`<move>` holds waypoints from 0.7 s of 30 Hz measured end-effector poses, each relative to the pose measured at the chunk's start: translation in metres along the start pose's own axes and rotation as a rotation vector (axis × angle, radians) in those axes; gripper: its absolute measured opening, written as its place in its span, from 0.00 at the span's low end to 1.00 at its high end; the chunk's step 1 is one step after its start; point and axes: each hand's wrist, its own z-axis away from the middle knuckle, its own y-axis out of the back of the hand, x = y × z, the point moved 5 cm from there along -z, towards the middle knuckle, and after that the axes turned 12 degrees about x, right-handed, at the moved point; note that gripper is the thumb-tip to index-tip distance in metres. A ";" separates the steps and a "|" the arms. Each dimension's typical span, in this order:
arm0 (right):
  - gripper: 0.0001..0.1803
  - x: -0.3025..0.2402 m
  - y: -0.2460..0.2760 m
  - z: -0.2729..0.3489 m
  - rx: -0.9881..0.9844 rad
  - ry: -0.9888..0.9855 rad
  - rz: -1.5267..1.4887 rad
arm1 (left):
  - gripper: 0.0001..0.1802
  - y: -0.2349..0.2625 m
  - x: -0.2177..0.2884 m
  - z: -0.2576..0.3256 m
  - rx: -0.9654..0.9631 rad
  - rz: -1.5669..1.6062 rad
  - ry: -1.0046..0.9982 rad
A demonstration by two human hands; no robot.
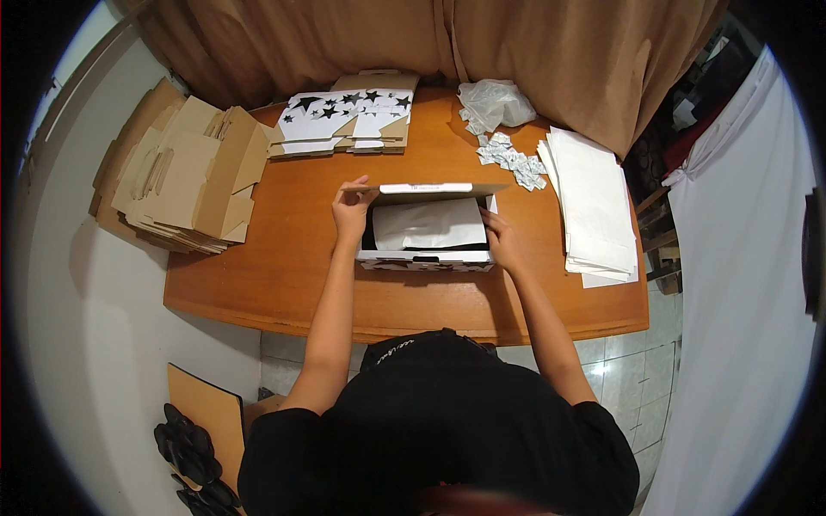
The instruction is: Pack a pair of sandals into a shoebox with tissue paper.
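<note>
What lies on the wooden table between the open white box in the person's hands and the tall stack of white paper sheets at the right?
Only bare wooden table separates the open white box from the stack of white paper sheets, as the head view shows.

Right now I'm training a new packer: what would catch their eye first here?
Mid-table, the left hand and right hand flank an open box lined with white paper. Behind it lie star-printed flat boxes; a white sheet stack sits at the right.
</note>
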 end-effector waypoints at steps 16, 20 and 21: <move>0.21 -0.004 0.024 0.022 0.342 0.042 -0.242 | 0.44 0.034 0.002 0.066 -0.251 -0.228 0.022; 0.29 -0.010 0.023 0.036 0.277 0.170 -0.247 | 0.41 0.041 -0.002 0.087 -0.160 -0.126 0.049; 0.29 -0.010 0.023 0.038 0.279 0.170 -0.246 | 0.40 0.042 -0.002 0.093 -0.094 -0.116 0.087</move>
